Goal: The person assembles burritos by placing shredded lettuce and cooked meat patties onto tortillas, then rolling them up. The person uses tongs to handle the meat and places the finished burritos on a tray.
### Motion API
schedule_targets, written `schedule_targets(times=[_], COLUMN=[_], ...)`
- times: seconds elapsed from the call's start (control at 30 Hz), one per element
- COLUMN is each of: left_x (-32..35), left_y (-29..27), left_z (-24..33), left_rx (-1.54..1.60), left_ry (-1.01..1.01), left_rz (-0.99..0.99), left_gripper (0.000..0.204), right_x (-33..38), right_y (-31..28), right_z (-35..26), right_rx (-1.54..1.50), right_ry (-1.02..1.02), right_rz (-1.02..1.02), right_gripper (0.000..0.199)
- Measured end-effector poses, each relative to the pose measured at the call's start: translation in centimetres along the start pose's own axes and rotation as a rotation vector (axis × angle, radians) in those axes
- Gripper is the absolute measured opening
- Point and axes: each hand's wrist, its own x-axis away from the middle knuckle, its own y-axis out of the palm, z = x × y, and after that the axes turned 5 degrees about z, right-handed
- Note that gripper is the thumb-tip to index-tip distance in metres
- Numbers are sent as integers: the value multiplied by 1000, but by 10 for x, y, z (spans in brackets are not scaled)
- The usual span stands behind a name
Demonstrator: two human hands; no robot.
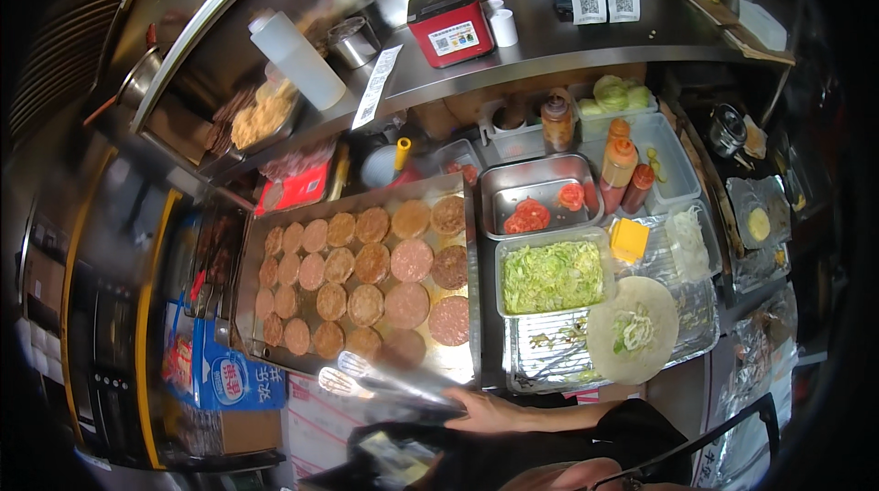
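My right hand [483, 412] comes in from the right along the lower edge. Its fingers wrap round the handle of metal tongs [341, 383], which are partly smeared by motion. Two pale slotted heads at the tongs' far end lie at the griddle's [442, 365] front edge, near the closest patties. Rows of round patties cover the griddle; some are browned, while others, such as one pink patty [407, 304], look paler. Right of the griddle, a round flatbread [600, 337] topped with shredded lettuce and white sauce lies over a foil-lined tray [549, 356]. My left hand is out of sight.
Shredded lettuce [552, 277] fills a tub behind the tray, beside yellow cheese slices [629, 240]. Tomato slices [526, 215] sit in a metal pan, near sauce bottles [619, 164]. A steel shelf [540, 65] spans the back, carrying a red printer [450, 24] and a white squeeze bottle [298, 61].
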Motion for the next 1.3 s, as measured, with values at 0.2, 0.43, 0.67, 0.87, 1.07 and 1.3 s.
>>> schedule_targets(times=[0.2, 0.43, 0.67, 0.87, 1.07, 1.3], left_x=[1, 16, 48, 75, 96, 206], left_y=[2, 11, 14, 52, 44, -22], left_z=[-1, -25, -71, -103, -68, -47], left_rx=[-53, -83, -103, -314, 234, 380], left_ry=[-14, -19, -68, 155, -38, -132], left_rz=[-6, -40, -17, -44, 582, 1078], left_gripper=[17, 19, 20, 21, 20, 14], right_x=[-1, 2, 0, -4, -17, -29], right_y=[-6, -20, -9, 8, 16, 33], right_z=[6, -10, 6, 15, 13, -2], right_rx=[6, 16, 76, -248, -322, -101], right_ry=[-5, 141, 29, 86, 64, 44], right_rz=[-35, -15, 51, -44, -219, -444], right_gripper=[67, 73, 67, 58, 47, 56])
